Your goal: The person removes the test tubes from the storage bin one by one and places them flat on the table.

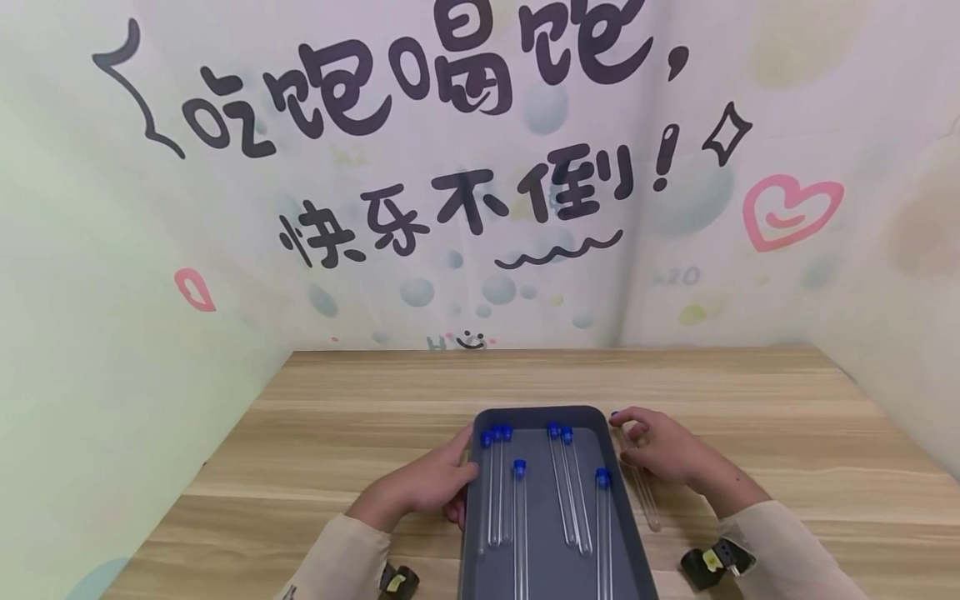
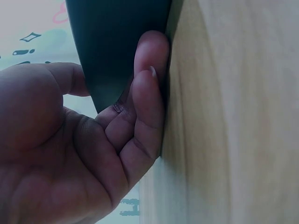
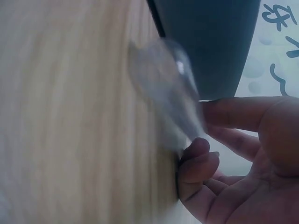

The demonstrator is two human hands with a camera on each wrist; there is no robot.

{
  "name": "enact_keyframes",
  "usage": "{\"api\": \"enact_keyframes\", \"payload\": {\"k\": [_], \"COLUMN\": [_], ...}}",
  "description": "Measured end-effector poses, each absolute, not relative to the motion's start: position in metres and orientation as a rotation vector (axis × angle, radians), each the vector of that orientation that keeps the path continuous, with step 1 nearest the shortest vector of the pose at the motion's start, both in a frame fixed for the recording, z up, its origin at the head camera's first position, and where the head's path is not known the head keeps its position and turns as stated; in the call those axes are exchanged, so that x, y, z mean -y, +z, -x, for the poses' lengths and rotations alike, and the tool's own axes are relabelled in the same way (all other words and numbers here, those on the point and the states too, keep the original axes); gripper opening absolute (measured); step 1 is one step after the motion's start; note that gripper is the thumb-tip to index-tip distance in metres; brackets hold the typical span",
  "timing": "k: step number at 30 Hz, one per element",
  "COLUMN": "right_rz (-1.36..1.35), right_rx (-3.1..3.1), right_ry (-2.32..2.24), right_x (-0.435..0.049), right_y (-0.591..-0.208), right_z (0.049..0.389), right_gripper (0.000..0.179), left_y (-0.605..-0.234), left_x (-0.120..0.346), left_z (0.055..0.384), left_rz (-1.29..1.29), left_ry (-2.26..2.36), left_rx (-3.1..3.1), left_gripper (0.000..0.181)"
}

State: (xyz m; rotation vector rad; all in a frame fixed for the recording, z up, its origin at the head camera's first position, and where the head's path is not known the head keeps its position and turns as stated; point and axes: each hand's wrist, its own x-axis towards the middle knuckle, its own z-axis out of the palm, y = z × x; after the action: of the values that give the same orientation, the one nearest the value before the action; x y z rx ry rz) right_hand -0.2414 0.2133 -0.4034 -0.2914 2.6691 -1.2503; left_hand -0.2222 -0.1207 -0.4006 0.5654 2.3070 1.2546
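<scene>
1. Grey, the rectangular tray (image 1: 561,575) rests on the tabletop (image 1: 247,500); its near end runs out of the head view.
2. Inside the tray, clear tubes with blue caps lie lengthwise, capped ends toward the far wall. Three tubes (image 1: 507,434) sit close together along the left wall; a single tube (image 1: 520,469) lies just right of them and nearer the person. Two more tubes (image 1: 567,435) lie side by side in the tray's right half, and another tube (image 1: 603,478) lies beside the right wall, its cap nearer than theirs.
3. Outside the tray, just beyond its right wall, is a loose tube (image 1: 649,508), blue cap at the far end and rounded end toward the person. Whether it touches the tabletop is unclear.
4. At that same side of the tray, the right hand (image 1: 667,446) is partly closed, pinching the loose tube between thumb and fingers.
5. On the tray's left side, the left hand (image 1: 427,483) grips the wall, thumb at the rim and fingers bent in against the lower edge.
</scene>
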Motion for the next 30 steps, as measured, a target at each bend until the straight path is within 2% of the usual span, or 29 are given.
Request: {"api": "enact_keyframes", "payload": {"k": [12,30], "right_rz": [0.286,0.279], "right_rx": [-2.677,-2.819], "right_ry": [-1.238,-1.202], "right_x": [-0.2116,-0.2104], "right_y": [-0.4024,-0.3941], "right_z": [0.24,0.2402], "right_gripper": [0.047,0.036], "left_y": [-0.3962,-0.3987], "left_x": [0.1191,0.1217], "left_z": [0.2175,0.2213], "left_rz": [-0.554,-0.567], "left_ry": [1.215,1.23], "left_rx": [-2.358,-2.323], "left_gripper": [0.061,0.062]}}
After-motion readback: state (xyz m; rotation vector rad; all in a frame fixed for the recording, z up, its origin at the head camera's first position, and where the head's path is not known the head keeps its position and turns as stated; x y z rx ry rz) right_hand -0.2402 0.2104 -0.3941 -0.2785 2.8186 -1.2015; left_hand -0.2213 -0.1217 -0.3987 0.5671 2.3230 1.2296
